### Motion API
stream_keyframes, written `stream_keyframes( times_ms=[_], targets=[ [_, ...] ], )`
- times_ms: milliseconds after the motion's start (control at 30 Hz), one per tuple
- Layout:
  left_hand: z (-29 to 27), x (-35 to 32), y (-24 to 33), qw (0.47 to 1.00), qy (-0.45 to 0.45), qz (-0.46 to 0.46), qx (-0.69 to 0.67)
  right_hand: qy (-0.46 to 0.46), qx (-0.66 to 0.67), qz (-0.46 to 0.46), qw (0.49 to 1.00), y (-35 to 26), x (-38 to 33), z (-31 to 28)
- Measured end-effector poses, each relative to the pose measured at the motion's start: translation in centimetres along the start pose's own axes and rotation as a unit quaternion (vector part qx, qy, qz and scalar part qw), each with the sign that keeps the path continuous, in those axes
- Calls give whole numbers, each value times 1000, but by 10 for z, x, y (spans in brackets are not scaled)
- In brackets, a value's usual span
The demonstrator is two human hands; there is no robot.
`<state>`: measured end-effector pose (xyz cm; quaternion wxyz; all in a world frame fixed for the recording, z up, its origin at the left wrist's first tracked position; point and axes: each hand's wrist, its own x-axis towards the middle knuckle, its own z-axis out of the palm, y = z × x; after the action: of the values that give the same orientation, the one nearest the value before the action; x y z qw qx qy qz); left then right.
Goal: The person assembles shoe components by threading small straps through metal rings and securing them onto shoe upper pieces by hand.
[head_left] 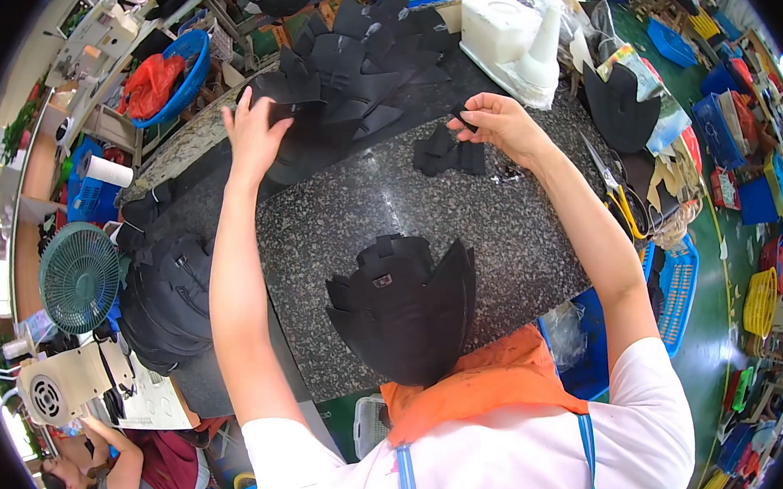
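Observation:
My left hand [256, 134] reaches to the far left of the stone worktop, fingers spread, beside a pile of black cut pieces [359, 68]. Its thumb lies at the edge of the nearest piece; whether it touches is hard to make out. My right hand [504, 127] pinches a small black strip [467, 123] between thumb and fingers. Just under that hand lies a small heap of black strips [447, 153]. Closer to me, a black shaped panel [399, 313] with pointed side flaps and a small tab on top rests at the worktop's near edge.
Stacked black pieces [170, 299] lie at the left. Yellow-handled scissors [626, 209] sit at the right edge, near a white container [499, 29] and a plastic-wrapped white bottle [538, 63]. A green fan [79, 276] and a seated co-worker [138, 471] are on the left.

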<state>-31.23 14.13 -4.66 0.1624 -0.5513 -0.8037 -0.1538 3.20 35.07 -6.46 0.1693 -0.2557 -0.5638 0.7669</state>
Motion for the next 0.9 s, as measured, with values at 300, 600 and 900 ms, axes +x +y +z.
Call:
stream_keyframes(
  times_ms=[300,600,900],
  targets=[
    [-150,-124,159,832,-29,-182,-524,-37,-88,-36,995,-31,-67,48],
    [-139,-148,200,696,-214,-183,-660,-229,-467,-343,782,-71,-139,124],
    [-129,-159,222,727,-151,-154,-652,-106,-594,-422,676,-47,-145,133]
  ],
)
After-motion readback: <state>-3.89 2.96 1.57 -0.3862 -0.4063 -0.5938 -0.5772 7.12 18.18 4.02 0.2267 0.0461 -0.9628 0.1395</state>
